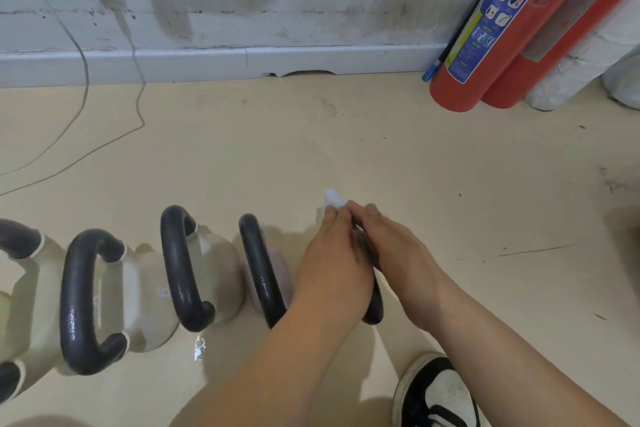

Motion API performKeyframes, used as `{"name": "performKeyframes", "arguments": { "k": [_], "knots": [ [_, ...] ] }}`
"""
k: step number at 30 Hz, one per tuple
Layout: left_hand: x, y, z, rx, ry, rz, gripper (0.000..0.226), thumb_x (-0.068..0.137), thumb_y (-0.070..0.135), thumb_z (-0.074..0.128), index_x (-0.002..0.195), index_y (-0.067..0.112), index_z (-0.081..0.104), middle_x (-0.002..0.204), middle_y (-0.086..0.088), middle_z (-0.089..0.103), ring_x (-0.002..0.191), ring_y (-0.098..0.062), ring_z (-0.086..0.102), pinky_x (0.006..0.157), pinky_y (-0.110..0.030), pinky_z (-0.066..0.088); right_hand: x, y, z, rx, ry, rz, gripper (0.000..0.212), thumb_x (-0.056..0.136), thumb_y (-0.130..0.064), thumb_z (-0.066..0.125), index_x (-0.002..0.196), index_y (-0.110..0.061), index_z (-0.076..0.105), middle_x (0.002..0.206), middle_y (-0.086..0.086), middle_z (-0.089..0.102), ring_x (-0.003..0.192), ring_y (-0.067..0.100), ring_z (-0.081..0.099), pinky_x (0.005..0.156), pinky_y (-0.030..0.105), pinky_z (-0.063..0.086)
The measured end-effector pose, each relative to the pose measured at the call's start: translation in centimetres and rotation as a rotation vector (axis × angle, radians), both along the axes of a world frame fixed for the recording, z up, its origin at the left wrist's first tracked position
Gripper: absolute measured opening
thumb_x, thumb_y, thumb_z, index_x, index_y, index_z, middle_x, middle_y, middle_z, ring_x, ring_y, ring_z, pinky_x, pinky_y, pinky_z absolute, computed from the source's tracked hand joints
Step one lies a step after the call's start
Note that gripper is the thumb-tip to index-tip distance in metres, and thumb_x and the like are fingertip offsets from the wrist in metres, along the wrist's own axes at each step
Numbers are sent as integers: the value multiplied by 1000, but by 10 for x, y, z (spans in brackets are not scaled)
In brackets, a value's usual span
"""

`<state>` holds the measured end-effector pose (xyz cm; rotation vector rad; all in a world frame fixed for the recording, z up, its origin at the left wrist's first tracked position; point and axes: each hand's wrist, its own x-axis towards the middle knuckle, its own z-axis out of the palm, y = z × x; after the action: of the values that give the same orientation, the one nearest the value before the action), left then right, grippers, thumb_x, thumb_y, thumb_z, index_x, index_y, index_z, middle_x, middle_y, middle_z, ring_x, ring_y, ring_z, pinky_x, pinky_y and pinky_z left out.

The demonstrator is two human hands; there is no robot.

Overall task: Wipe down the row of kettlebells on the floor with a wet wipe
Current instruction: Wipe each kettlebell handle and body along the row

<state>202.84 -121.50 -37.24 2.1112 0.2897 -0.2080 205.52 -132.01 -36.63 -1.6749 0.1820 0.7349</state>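
Several kettlebells with black handles stand in a row on the floor at the lower left. The cream kettlebell [147, 291] and another cream kettlebell [218, 263] stand left of a pinkish kettlebell [277, 267]. At the right end only a black handle [374, 309] shows, its body hidden under my hands. My left hand [332, 263] and my right hand [394, 250] meet over that handle. Both pinch a white wet wipe [331, 197] that sticks up past the fingertips.
Two red fire extinguishers [485, 45] lean at the wall on the right, with white bags [571, 73] beside them. Thin cables [83, 80] trail along the wall and floor at the left. My black and white shoe [440, 392] is at the bottom right.
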Motion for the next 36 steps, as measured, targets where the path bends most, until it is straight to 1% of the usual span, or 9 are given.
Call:
{"name": "performKeyframes", "arguments": {
  "k": [2, 4, 10, 13, 20, 27, 30, 32, 36],
  "knots": [
    [16, 0, 0, -37, 123, 52, 20, 104, 21, 40, 103, 21, 60, 101, 2, 67, 87, -17, 63, 72, -23, 44, 11, 6, -6, -45, 38, -10, 45, 108, -51, 33, 105, -32, 73, 93, -21, 77, 83, -15, 69, 63, 3, 50],
    [32, 5, -1, -12, 210, 47, 28, 104, 27, 35, 89, 22, 58, 83, 5, 65, 74, -13, 61, 61, -26, 40, 27, 13, -11, -98, 71, 16, 56, 104, -62, 33, 114, -26, 74, 104, -13, 77, 96, -9, 70, 83, 10, 50],
    [59, 13, 19, -14, 397, -41, 34, 105, 12, 35, 78, 13, 55, 98, -11, 67, 102, -31, 65, 90, -39, 50, 61, 13, -26, -78, 287, 50, 79, 97, -75, 22, 122, -19, 73, 116, 2, 78, 114, 13, 70, 112, 32, 42],
    [62, 9, 21, -138, 412, 34, 43, 108, 19, 37, 65, 17, 43, 71, -1, 49, 66, -18, 52, 60, -27, 45, 59, 15, -25, -50, 324, -19, 73, 97, -74, 26, 122, -22, 72, 116, 0, 78, 115, 13, 69, 113, 32, 42],
    [33, -6, 6, -414, 345, 391, 25, 104, 19, 38, 103, 8, 61, 105, -15, 69, 99, -32, 68, 85, -42, 56, 23, 17, -15, 71, 302, -121, 71, 99, -72, 31, 125, -19, 71, 125, 3, 74, 122, 16, 67, 113, 37, 44],
    [1, -17, 0, -449, 236, 478, 38, 109, 35, 36, 145, 41, 46, 98, 19, 68, 81, 4, 66, 70, -9, 45, 13, 5, -12, 105, 236, -26, 60, 103, -65, 30, 129, -29, 69, 130, -14, 71, 127, 0, 59, 119, 30, 35],
    [24, -2, -5, -460, 289, 464, 31, 106, 29, 40, 124, 28, 66, 105, 10, 70, 95, -12, 67, 87, -26, 51, 30, 9, -22, 109, 261, 2, 61, 102, -68, 26, 123, -33, 72, 127, -8, 73, 122, 5, 64, 118, 35, 37],
    [40, 8, -3, -454, 378, 436, 28, 102, 18, 42, 100, 15, 70, 87, -2, 71, 80, -20, 66, 70, -29, 50, 46, 11, -30, 78, 258, 80, 74, 101, -69, 17, 122, -28, 74, 123, -1, 76, 121, 12, 67, 115, 36, 40],
    [57, 17, -4, -442, 547, 368, 34, 102, 17, 37, 110, 4, 67, 105, -19, 71, 92, -32, 66, 77, -37, 49, 58, 16, -41, -44, 296, 82, 82, 96, -76, 22, 113, -16, 76, 112, 6, 78, 109, 17, 72, 114, 37, 41]
  ]
}}
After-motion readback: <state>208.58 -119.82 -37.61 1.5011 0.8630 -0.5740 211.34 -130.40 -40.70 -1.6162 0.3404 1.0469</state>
